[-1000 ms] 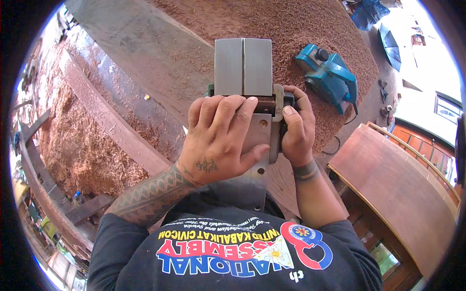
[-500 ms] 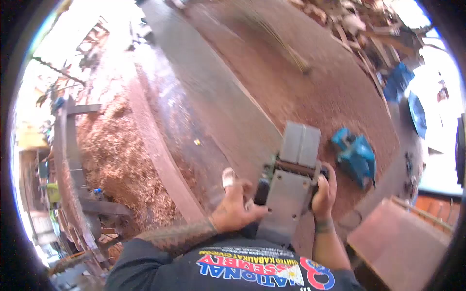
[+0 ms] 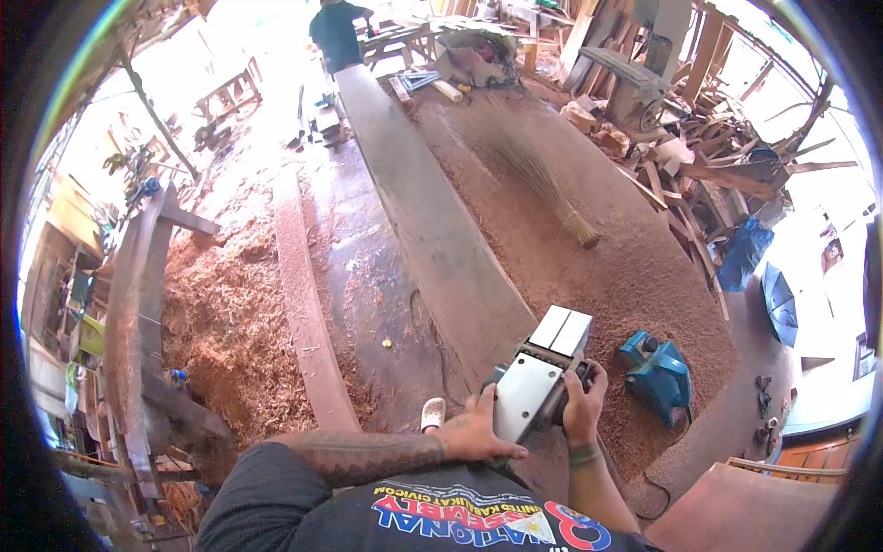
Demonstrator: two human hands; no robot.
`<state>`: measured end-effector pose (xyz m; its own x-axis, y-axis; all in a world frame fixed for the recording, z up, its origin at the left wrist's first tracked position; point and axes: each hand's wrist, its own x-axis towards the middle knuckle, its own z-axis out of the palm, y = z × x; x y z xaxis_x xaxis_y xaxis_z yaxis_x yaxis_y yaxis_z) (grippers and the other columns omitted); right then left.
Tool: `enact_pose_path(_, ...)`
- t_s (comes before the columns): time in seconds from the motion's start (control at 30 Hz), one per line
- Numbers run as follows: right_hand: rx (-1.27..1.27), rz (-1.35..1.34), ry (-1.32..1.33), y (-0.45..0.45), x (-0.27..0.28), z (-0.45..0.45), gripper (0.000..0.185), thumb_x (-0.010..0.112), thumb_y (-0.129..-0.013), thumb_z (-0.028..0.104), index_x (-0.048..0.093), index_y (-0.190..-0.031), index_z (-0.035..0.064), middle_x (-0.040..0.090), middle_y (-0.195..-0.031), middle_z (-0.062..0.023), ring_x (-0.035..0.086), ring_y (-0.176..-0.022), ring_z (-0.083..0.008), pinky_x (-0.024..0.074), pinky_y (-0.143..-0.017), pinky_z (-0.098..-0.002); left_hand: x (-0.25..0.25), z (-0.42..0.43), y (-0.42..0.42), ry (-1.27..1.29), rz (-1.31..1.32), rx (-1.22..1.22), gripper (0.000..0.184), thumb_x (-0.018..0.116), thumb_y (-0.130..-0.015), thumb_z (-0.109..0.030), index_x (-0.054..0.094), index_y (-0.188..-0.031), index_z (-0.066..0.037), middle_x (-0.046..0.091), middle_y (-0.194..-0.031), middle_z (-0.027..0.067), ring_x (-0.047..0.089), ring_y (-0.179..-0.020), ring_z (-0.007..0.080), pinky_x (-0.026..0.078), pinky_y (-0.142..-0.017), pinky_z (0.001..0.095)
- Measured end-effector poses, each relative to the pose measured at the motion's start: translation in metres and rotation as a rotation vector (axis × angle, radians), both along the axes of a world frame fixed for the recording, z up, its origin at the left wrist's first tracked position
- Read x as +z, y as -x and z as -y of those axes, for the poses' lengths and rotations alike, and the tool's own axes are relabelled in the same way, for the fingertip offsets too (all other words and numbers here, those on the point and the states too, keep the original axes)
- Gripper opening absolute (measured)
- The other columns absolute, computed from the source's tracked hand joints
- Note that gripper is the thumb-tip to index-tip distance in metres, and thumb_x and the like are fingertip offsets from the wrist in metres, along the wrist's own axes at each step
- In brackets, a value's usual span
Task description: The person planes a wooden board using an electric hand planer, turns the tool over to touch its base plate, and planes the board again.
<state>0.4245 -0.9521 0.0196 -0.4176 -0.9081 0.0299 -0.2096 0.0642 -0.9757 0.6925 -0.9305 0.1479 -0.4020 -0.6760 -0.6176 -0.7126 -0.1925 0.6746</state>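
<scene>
An electric planer (image 3: pixel 526 397) is held sole-up in front of my shirt, its flat metal plates facing me and the cutter gap showing between them. My right hand (image 3: pixel 583 405) grips its right side near a dark knob, with the thumb on top. On the near left, my left hand (image 3: pixel 474 431) holds the planer's edge, thumb stretched along the near end; its fingertips are partly hidden. Beneath the planer runs a long wide wooden board (image 3: pixel 441 235). A second, teal planer (image 3: pixel 658 375) rests on the dusty surface to the right.
A straw broom (image 3: pixel 561 202) lies on the sawdust-covered surface. Wood shavings (image 3: pixel 225 322) heap up at left beside a narrow plank (image 3: pixel 308 304). Scrap wood (image 3: pixel 699 166) and a blue umbrella (image 3: pixel 778 304) are at right. Another person (image 3: pixel 337 37) stands at the board's far end.
My left hand has come from beside the planer onto its edge. The planer's sole now catches brighter light. The view has tilted up, bringing the far person and workshop into sight.
</scene>
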Motion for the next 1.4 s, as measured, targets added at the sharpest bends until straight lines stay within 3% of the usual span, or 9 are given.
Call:
enact_pose_path(0.27, -0.060, -0.233, -0.088, -0.040, 0.041, 0.023, 0.067, 0.081, -0.100, 0.042, 0.057, -0.146, 0.0005, 0.056, -0.141, -0.0243, 0.055, -0.132, -0.0385, 0.0437, -0.118, -0.0464, -0.061, 0.055, -0.035, 0.170, -0.206, -0.024, 0.133, 0.097, -0.069, -0.061, 0.037, -0.160, 0.015, 0.053, -0.156, 0.0405, 0.054, -0.148, 0.0489, 0.044, -0.125, 0.0473)
enact_pose_path(0.43, -0.058, 0.045, -0.032, 0.011, -0.037, -0.022, 0.057, 0.073, -0.108, 0.044, 0.061, -0.141, -0.0002, 0.062, -0.132, -0.0166, 0.062, -0.126, -0.0331, 0.0485, -0.112, -0.0429, -0.063, 0.072, -0.047, 0.153, -0.268, -0.089, 0.128, 0.099, -0.071, -0.056, 0.039, -0.159, 0.016, 0.059, -0.151, 0.0364, 0.059, -0.143, 0.0405, 0.044, -0.124, 0.0442)
enact_pose_path(0.53, -0.191, 0.149, -0.412, 0.016, -0.058, -0.077, 0.044, 0.067, -0.113, 0.042, 0.061, -0.137, 0.0055, 0.066, -0.115, -0.0059, 0.064, -0.093, -0.0162, 0.0550, -0.081, -0.0331, -0.068, 0.076, -0.060, 0.171, -0.304, -0.102, 0.130, 0.099, -0.067, -0.058, 0.041, -0.157, 0.016, 0.057, -0.153, 0.0366, 0.057, -0.146, 0.0438, 0.043, -0.125, 0.0460)
enact_pose_path(0.6, -0.111, 0.461, -0.547, -0.010, -0.041, -0.102, 0.047, 0.064, -0.113, 0.047, 0.063, -0.137, 0.0064, 0.068, -0.116, -0.0087, 0.067, -0.092, -0.0220, 0.0569, -0.082, -0.0398, -0.078, 0.083, -0.069, 0.149, -0.355, -0.110, 0.128, 0.099, -0.068, -0.057, 0.042, -0.159, 0.013, 0.059, -0.152, 0.0352, 0.060, -0.142, 0.0413, 0.044, -0.124, 0.0453)
enact_pose_path(0.73, 0.042, 1.169, -0.597, -0.073, -0.027, -0.100, 0.057, 0.059, -0.113, 0.058, 0.069, -0.133, 0.0060, 0.072, -0.119, -0.0118, 0.068, -0.106, -0.0274, 0.0536, -0.100, -0.0462, -0.094, 0.097, -0.085, -0.345, -0.700, 0.140, 0.097, 0.092, -0.080, -0.042, 0.050, -0.157, -0.001, 0.069, -0.132, 0.0184, 0.072, -0.115, 0.0312, 0.061, -0.102, 0.0468)
enact_pose_path(0.77, 0.025, 1.202, -0.543, -0.093, -0.025, -0.090, 0.059, 0.058, -0.113, 0.060, 0.070, -0.133, 0.0060, 0.073, -0.119, -0.0114, 0.068, -0.109, -0.0277, 0.0524, -0.103, -0.0469, -0.084, 0.109, -0.097, -0.523, -0.653, 0.129, 0.080, 0.083, -0.088, -0.043, 0.055, -0.151, -0.004, 0.070, -0.117, 0.0099, 0.074, -0.093, 0.0245, 0.066, -0.078, 0.0434)
enact_pose_path(0.87, -0.079, 1.298, -0.266, -0.130, -0.016, -0.050, 0.049, 0.064, -0.112, 0.052, 0.065, -0.133, 0.0074, 0.071, -0.114, -0.0102, 0.071, -0.108, -0.0295, 0.0570, -0.101, -0.0489, -0.159, 0.116, -0.121, -0.692, -0.824, 0.212, 0.076, 0.066, -0.094, -0.065, 0.065, -0.145, -0.009, 0.075, -0.115, 0.0093, 0.077, -0.089, 0.0267, 0.061, -0.064, 0.0401)
enact_pose_path(1.33, -0.289, 1.222, 0.149, -0.126, 0.023, 0.010, 0.024, 0.077, -0.101, 0.016, 0.058, -0.117, 0.0127, 0.063, -0.087, -0.0056, 0.067, -0.069, -0.0231, 0.0611, -0.063, -0.0428, -0.142, 0.107, -0.110, -0.741, -0.919, 0.102, 0.091, 0.058, -0.095, -0.075, 0.058, -0.153, -0.005, 0.076, -0.125, 0.0153, 0.080, -0.097, 0.0316, 0.067, -0.067, 0.0429)
enact_pose_path(1.4, -0.301, 1.180, 0.243, -0.119, 0.044, -0.009, 0.030, 0.077, -0.097, 0.009, 0.057, -0.119, 0.0110, 0.063, -0.089, -0.0068, 0.067, -0.067, -0.0236, 0.0600, -0.059, -0.0427, -0.141, 0.086, -0.100, -0.885, -0.943, 0.079, 0.096, 0.058, -0.096, -0.075, 0.052, -0.159, -0.004, 0.072, -0.136, 0.0199, 0.077, -0.111, 0.0360, 0.067, -0.087, 0.0529)
